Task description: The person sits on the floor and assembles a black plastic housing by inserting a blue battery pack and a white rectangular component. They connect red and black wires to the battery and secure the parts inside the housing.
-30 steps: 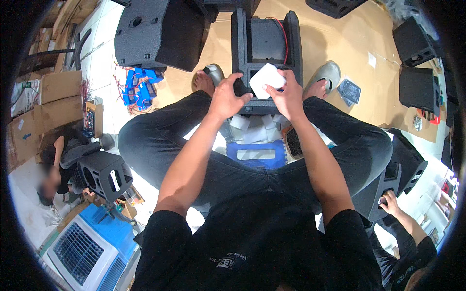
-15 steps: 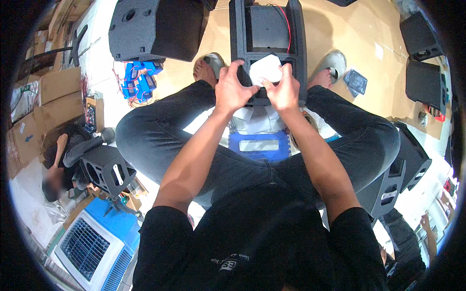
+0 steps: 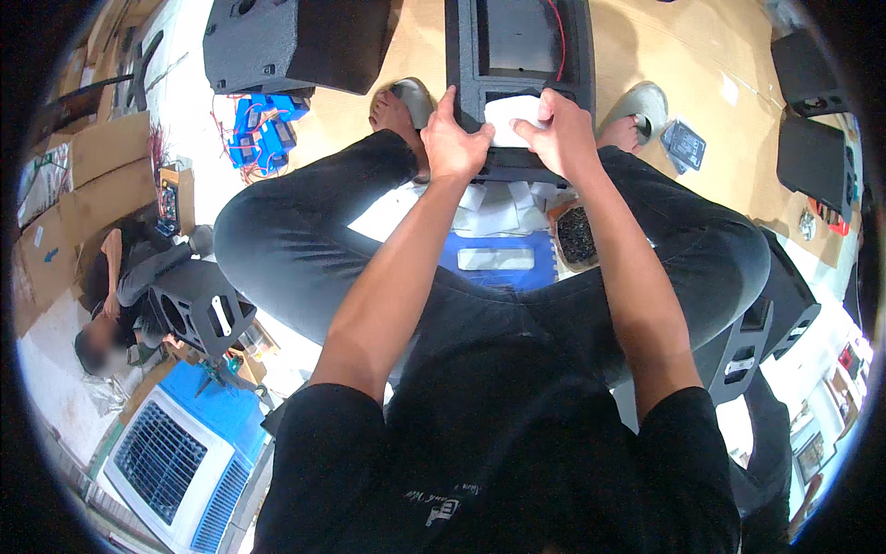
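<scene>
A black speaker cabinet (image 3: pixel 466 55) lies in front of me between my feet, a red wire inside its larger opening. Over its near, smaller opening is a soft-looking white pad (image 3: pixel 506 118); whether it is foam, cloth or paper I cannot tell. My right hand (image 3: pixel 565 140) pinches the pad's right side, thumb on top and fingers curled at its upper corner. My left hand (image 3: pixel 454 146) rests on the cabinet's left edge, index finger stretched out and thumb spread toward the pad's left edge. Its other fingers are mostly hidden.
White sheets (image 3: pixel 498 210), a blue tray-like thing (image 3: pixel 457 254) and a box of small dark pieces (image 3: pixel 576 236) lie between my legs. Blue battery packs (image 3: pixel 262 129) and another cabinet (image 3: pixel 341 42) stand left. Dark flat packs (image 3: pixel 685 146) lie right. A person (image 3: pixel 120 286) sits far left.
The white pad now sits lower and flatter over the near opening. My left thumb has shifted to its edge, my right fingers have curled at its corner, and the box of dark pieces shows more.
</scene>
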A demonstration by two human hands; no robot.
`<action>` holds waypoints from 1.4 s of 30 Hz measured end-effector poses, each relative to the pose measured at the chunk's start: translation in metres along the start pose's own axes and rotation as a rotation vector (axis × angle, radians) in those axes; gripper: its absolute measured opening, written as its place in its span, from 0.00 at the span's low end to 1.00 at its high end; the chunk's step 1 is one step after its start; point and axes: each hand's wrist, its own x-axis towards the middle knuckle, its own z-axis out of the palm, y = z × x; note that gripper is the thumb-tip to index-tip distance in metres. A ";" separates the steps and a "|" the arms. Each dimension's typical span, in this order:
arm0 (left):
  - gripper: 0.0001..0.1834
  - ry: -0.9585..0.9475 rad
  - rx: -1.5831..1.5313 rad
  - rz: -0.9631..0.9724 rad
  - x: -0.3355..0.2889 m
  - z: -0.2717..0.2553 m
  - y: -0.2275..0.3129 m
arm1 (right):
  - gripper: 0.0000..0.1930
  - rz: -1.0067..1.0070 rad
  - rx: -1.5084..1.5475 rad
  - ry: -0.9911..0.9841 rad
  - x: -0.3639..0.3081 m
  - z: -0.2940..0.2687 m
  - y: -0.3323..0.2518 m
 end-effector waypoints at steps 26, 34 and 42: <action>0.56 -0.165 0.139 0.054 0.005 -0.007 -0.011 | 0.13 -0.012 -0.434 -0.025 0.033 0.031 -0.046; 0.56 -0.239 0.161 0.082 0.004 -0.016 -0.004 | 0.14 -0.014 -0.413 -0.070 0.040 0.025 -0.051; 0.60 -0.313 0.033 0.187 -0.005 -0.027 -0.006 | 0.36 -0.415 -0.083 -0.045 0.004 -0.002 -0.001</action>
